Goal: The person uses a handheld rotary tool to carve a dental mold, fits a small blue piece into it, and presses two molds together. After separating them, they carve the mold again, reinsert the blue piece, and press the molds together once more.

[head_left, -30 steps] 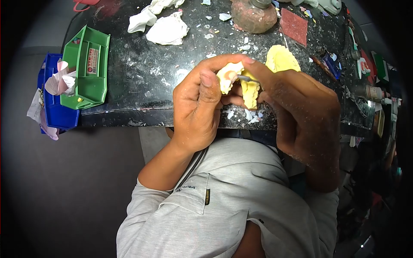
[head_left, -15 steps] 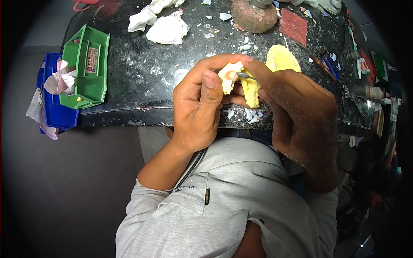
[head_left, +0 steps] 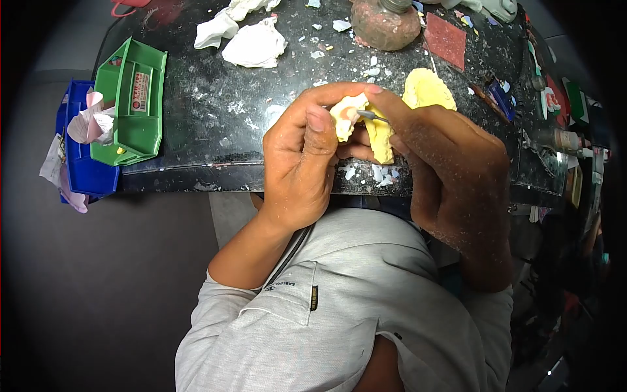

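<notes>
My left hand (head_left: pixel 297 157) is closed around a yellow plaster dental cast (head_left: pixel 381 138), thumb on the near side and fingers behind it. A pinkish patch shows on the cast's paler left part. In my right hand (head_left: pixel 460 163) is a slim grey metal dental tool (head_left: pixel 373 116), its tip at that patch. The fingers hide the tool's handle, so its exact kind cannot be made out. Just beyond the right hand, a second yellow plaster piece (head_left: pixel 428 90) lies on the dark bench (head_left: pixel 209 124).
Green (head_left: pixel 155 85) and blue (head_left: pixel 98 173) plastic bins with crumpled paper stand at the left. White plaster lumps (head_left: pixel 256 42), a round pot with a metal neck (head_left: pixel 385 27) and a red sheet (head_left: pixel 446 40) lie farther back. A brown-handled tool (head_left: pixel 486 103) rests at right among plaster crumbs.
Both hands, the cast and the tool have shifted only very slightly left. The grips look the same, and the tool tip stays at the pinkish patch.
</notes>
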### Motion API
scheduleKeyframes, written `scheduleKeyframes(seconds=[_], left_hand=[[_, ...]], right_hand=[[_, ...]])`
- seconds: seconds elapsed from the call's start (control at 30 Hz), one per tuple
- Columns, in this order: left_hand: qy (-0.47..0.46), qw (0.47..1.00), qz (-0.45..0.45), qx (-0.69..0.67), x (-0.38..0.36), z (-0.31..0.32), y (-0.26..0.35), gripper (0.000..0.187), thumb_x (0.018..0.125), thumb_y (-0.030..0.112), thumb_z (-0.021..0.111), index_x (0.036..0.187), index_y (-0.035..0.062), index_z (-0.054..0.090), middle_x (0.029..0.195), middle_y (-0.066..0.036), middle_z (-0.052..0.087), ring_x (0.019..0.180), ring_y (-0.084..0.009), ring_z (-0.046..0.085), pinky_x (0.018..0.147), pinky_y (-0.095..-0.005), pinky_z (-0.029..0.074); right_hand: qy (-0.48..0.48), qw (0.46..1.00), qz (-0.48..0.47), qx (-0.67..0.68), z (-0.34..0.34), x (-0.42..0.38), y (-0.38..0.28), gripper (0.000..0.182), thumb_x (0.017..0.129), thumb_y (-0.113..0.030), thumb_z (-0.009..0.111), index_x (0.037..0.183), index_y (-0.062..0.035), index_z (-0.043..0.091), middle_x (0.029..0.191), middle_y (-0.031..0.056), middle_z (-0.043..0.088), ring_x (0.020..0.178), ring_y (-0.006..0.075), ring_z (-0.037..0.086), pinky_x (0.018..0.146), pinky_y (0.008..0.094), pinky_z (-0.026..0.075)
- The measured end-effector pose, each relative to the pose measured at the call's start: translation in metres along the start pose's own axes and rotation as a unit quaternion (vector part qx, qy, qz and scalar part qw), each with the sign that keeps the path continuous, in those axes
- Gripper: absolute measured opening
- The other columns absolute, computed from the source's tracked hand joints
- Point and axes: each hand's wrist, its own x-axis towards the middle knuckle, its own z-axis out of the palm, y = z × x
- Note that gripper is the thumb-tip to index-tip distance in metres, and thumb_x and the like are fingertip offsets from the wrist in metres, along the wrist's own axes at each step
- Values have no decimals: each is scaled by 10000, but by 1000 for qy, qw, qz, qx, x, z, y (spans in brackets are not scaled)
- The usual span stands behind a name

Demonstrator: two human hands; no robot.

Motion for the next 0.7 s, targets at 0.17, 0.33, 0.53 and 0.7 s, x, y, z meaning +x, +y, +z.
scheduleKeyframes(seconds=[0.17,0.33,0.53,0.7], left_hand=[[-1,1000,1,-6,0,1,0,640,1115,472,318,1367,-92,486,1214,-230,647,985,-269,733,813,-343,655],[-2,1000,-4,-10,0,2,2,644,1116,472,308,1366,-96,482,1210,-241,644,980,-275,735,810,-344,657],[21,998,-13,-58,-1,6,1,623,1119,461,322,1355,-86,504,1171,-211,657,957,-229,730,808,-323,645],[7,999,-12,-37,-1,1,-1,676,1118,481,268,1370,-115,466,1185,-242,640,973,-263,734,828,-361,656]], right_hand=[[5,1000,0,5,2,-1,1,412,874,-3,657,1276,-77,706,773,121,625,677,300,635,622,391,497],[18,1000,-12,18,4,-1,3,416,879,-1,663,1287,-76,701,776,126,626,667,296,628,607,387,489],[5,1000,-4,26,5,-1,1,453,880,6,667,1324,-82,682,773,127,621,666,307,618,612,395,480],[8,1000,-11,19,7,-1,2,454,885,-1,664,1332,-83,679,768,126,608,660,310,608,613,399,477]])
